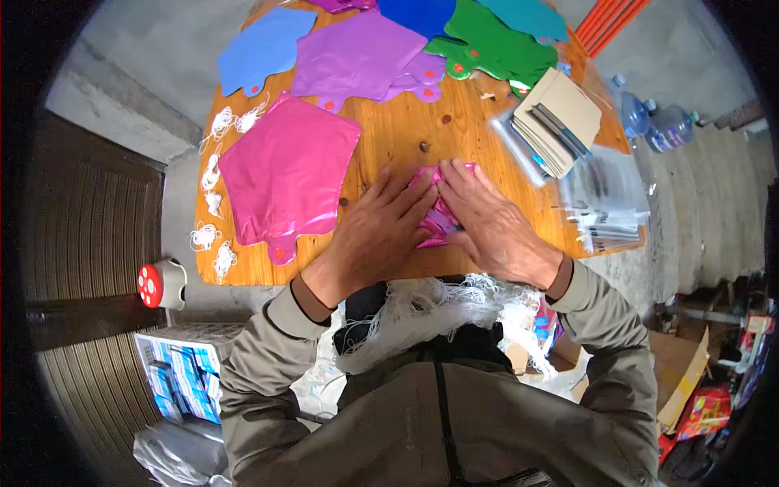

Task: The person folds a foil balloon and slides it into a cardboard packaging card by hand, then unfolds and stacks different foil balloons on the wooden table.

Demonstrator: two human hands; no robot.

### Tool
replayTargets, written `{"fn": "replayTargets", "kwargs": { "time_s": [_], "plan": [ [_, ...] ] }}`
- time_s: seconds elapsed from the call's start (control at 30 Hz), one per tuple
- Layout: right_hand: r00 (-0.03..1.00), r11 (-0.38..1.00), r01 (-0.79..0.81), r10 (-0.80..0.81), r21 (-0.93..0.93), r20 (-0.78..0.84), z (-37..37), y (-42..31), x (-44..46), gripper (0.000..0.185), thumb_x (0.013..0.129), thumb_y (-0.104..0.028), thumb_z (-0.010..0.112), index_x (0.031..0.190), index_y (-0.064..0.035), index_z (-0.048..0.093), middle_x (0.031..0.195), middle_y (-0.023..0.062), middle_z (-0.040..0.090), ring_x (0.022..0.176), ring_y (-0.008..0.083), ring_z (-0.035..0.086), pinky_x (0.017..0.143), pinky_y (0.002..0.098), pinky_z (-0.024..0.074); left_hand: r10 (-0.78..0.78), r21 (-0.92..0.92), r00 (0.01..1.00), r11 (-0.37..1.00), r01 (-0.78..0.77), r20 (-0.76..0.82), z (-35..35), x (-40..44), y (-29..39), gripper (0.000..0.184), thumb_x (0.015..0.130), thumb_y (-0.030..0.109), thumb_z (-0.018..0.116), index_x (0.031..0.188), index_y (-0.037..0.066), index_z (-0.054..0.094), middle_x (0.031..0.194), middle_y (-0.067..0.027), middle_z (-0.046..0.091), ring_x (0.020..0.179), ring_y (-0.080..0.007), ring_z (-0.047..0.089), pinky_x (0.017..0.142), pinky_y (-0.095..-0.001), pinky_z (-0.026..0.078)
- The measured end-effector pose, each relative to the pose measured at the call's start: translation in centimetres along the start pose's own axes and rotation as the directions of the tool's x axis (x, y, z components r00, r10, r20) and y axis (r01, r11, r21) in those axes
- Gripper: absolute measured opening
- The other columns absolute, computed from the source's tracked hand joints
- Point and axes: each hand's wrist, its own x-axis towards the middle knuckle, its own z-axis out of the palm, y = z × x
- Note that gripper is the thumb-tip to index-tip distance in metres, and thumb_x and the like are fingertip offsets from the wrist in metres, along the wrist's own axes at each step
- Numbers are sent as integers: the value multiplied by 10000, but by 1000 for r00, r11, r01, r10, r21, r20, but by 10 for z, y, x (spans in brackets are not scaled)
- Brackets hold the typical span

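Note:
Both my hands lie flat on a small folded pink foil balloon (439, 217) on the wooden table. My left hand (380, 226) presses on its left side, fingers stretched out. From the right, my right hand (492, 221) covers the other side, also with fingers extended. Much of the folded balloon is hidden beneath them. Left of my hands a flat, deep pink foil balloon (288, 178) lies spread out, with a rounded tab at its near end. Small bundles of white string (211, 172) line the left table edge.
Flat purple (357, 57), light blue (264, 50) and green balloons (495, 49) cover the table's far side. Cardboard cards (560, 118) and clear plastic bags (604, 199) lie at right. Loose white string (430, 316) hangs over my lap. A red-topped stool (152, 285) stands left.

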Motion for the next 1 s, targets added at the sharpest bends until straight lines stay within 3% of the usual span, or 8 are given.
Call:
{"fn": "replayTargets", "kwargs": {
  "time_s": [0.13,0.43,0.53,0.63,0.67,0.77,0.8,1.0],
  "plan": [
    [995,999,-31,34,-31,92,-4,-14,-11,898,882,-368,761,1531,110,366,1640,303,300,1560,441,240,1286,541,190,-1,35,1000,999,2,-31,3,-4,-1,619,932,302,692,1439,-13,525,1529,-180,506,1438,-365,460,1224,-550,321],
    [987,996,-63,72,-69,143,-1,-16,-16,973,917,-426,730,1576,113,259,1673,318,211,1587,431,162,1301,534,137,120,-33,993,992,-121,-22,-4,11,-2,661,887,207,643,1474,-43,469,1576,-210,448,1484,-386,410,1251,-492,301],
    [993,998,-66,66,-2,96,-3,-14,-17,815,957,-355,700,1548,84,352,1675,296,242,1582,427,194,1297,516,169,139,-65,990,988,-139,-12,5,11,-3,672,884,206,634,1491,-25,464,1583,-219,439,1483,-403,407,1249,-493,303],
    [976,969,-90,133,232,-174,-7,-2,-31,560,991,-232,656,1458,43,512,1623,261,383,1525,426,344,1257,486,284,168,-44,986,985,-167,7,3,11,-7,674,884,221,642,1510,37,476,1576,-225,443,1478,-418,408,1245,-507,305],
    [884,934,-187,295,305,-362,-5,-4,-38,343,991,-114,628,1307,19,656,1438,217,590,1331,397,558,1127,446,437,178,-42,984,983,-177,15,3,10,-6,675,882,226,647,1516,61,482,1573,-227,447,1476,-424,408,1243,-512,306],
    [805,868,-325,462,376,-371,-6,-14,-56,286,970,-62,638,1235,24,702,1231,177,676,1122,342,631,996,422,495,170,4,984,985,-171,53,0,12,-3,655,886,237,656,1517,135,508,1561,-222,462,1473,-428,410,1240,-528,305],
    [811,922,-280,376,268,-448,0,-23,-57,263,952,-28,652,1201,29,717,1128,169,679,1047,326,629,937,418,506,179,-1,983,984,-179,48,0,12,-3,650,886,235,660,1512,140,514,1558,-216,467,1475,-426,407,1242,-529,302],
    [881,960,-279,255,-4,-398,14,-44,-58,296,879,-96,779,1158,-3,753,1157,173,653,1042,352,617,925,452,509,197,6,979,980,-198,56,-6,12,-2,620,889,211,664,1493,152,535,1555,-178,484,1493,-415,382,1257,-522,280]
  ]
}}
